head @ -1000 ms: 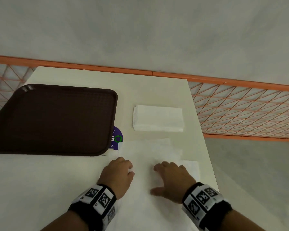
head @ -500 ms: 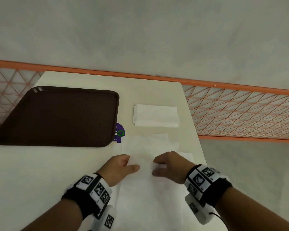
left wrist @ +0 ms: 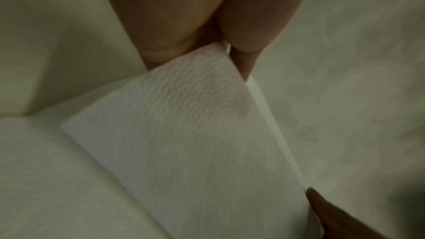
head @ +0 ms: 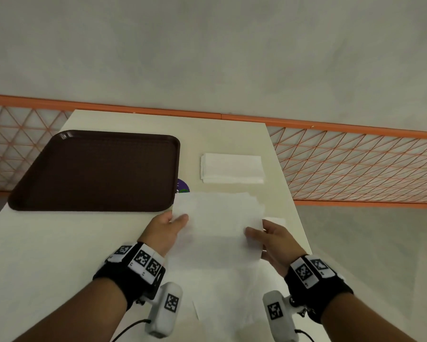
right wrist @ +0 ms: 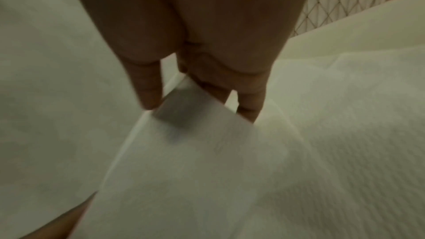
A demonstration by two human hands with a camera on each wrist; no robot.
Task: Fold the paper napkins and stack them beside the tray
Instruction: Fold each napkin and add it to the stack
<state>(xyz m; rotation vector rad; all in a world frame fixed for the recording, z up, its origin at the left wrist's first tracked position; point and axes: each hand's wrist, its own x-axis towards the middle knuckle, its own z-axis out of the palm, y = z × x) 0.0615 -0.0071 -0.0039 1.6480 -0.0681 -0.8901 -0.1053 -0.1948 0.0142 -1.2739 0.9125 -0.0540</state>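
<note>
A white paper napkin (head: 218, 218) is lifted off the table between my two hands. My left hand (head: 176, 222) pinches its left edge, thumb on top; the wrist view shows the napkin (left wrist: 184, 134) caught between thumb and fingers (left wrist: 243, 61). My right hand (head: 256, 234) pinches the right edge, and its wrist view shows the napkin (right wrist: 195, 161) held under the fingertips (right wrist: 149, 97). More unfolded napkins (head: 219, 287) lie flat below, near the front edge. A stack of folded napkins (head: 232, 168) rests to the right of the brown tray (head: 96, 169).
The cream table (head: 47, 255) ends just right of the napkins, with grey floor beyond. An orange mesh fence (head: 355, 164) runs behind and to the right. A purple sticker (head: 182, 186) shows at the tray's near right corner.
Both hands were pressing close together on the flat napkins. They have moved apart, taken the top napkin by its side edges and raised it off the pile.
</note>
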